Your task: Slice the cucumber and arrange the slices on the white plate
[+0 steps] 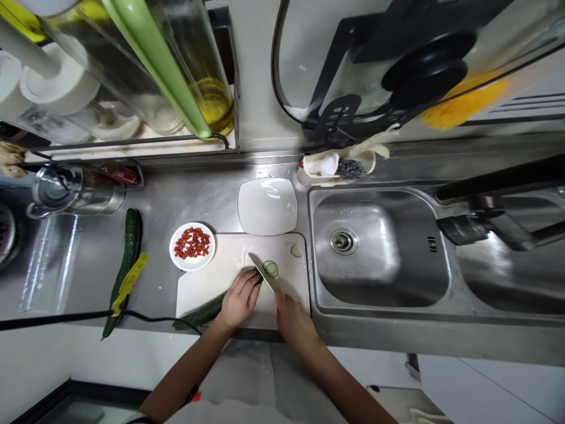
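A white cutting board (pixel 207 285) lies on the steel counter. My left hand (pixel 239 299) is curled over a cucumber (pixel 200 314) and presses it to the board. My right hand (pixel 291 315) grips the handle of a knife (pixel 261 269), whose blade meets the cucumber's cut end by my left fingertips. Two thin cucumber slices (pixel 271 268) lie just past the blade, and another slice (pixel 295 251) rests near the board's far right corner.
A small white dish of red berries (pixel 192 246) and an empty square white plate (pixel 267 206) sit behind the board. A second whole cucumber (pixel 126 259) with a yellow peeler (pixel 129 281) lies to the left. A steel sink (pixel 379 247) is to the right.
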A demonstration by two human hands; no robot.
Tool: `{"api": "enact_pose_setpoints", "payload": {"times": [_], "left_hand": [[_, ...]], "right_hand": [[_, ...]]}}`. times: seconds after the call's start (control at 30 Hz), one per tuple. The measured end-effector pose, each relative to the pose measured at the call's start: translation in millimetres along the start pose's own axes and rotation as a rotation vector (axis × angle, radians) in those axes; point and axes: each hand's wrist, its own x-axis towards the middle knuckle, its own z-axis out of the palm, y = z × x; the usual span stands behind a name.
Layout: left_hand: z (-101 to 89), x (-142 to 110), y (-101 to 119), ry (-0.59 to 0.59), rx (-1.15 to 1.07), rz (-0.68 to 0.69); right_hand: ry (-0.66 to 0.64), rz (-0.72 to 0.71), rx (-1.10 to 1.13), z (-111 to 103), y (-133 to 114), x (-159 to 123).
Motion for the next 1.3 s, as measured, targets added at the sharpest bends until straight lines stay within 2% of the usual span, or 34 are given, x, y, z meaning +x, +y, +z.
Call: {"api": "enact_pose_setpoints", "payload": {"times": [0.2,0.43,1.1,1.3], "left_hand": [[-0.2,-1,0,0.010,0.001,0.005],[1.9,-3,-2,0.016,0.006,0.002],[0.9,0,-1,0.010,0.013,0.022],[0.8,0,-1,0.028,0.022,0.043]], "right_hand": [[-0.035,0.050,-0.057,-12,2,-24],[-0.037,0.025,-0.076,-8,4,-44],[-0.074,0.039,-0.026,-17,0,-49],[-0.075,-0.003,-0.021,-17,3,-45]]}}
